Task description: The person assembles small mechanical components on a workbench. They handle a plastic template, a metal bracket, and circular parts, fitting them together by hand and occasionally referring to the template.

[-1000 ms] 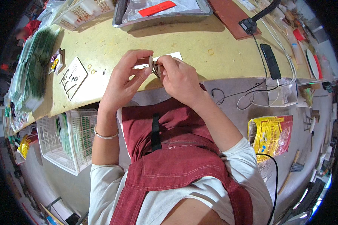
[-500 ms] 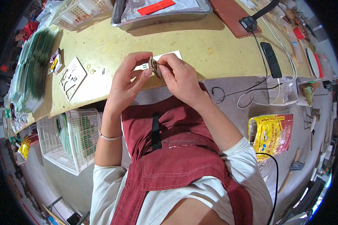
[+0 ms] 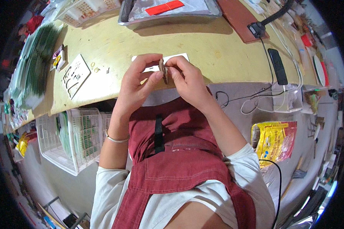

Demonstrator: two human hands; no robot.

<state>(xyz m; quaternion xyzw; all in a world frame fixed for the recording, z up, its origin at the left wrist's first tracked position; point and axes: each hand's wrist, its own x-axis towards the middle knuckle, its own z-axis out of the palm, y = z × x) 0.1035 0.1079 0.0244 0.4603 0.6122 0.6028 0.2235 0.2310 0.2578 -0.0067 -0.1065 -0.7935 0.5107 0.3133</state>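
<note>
Two bare hands meet near the front edge of a yellowish, scuffed worktable (image 3: 195,42) in the head view. The left hand (image 3: 140,78) pinches a small, flat brown piece (image 3: 163,71) between its curved fingers and its thumb, holding it roughly upright with its narrow edge toward the camera. The right hand (image 3: 188,79) has thumb and forefinger brought together at the piece's right side; whether they grip the piece itself or something thin against it, I cannot tell. The piece sits between the two hands, above the table's front edge, with a white rectangular card (image 3: 183,57) lying on the table behind it.

Left of the hands lies a white angular board (image 3: 78,76) bearing dark, slender parts, with small yellowish rings (image 3: 93,65) beside it. Farther left stands a tall stack of green-and-white sheets (image 3: 34,66). At the far side of the table rests a grey metal tray (image 3: 172,22) with a flat red strip (image 3: 164,7) in it. A black phone (image 3: 278,66) lies near the table's right end. Below the table, left, is a white latticed plastic crate (image 3: 75,152); right, a yellow-and-red bag (image 3: 275,141).
</note>
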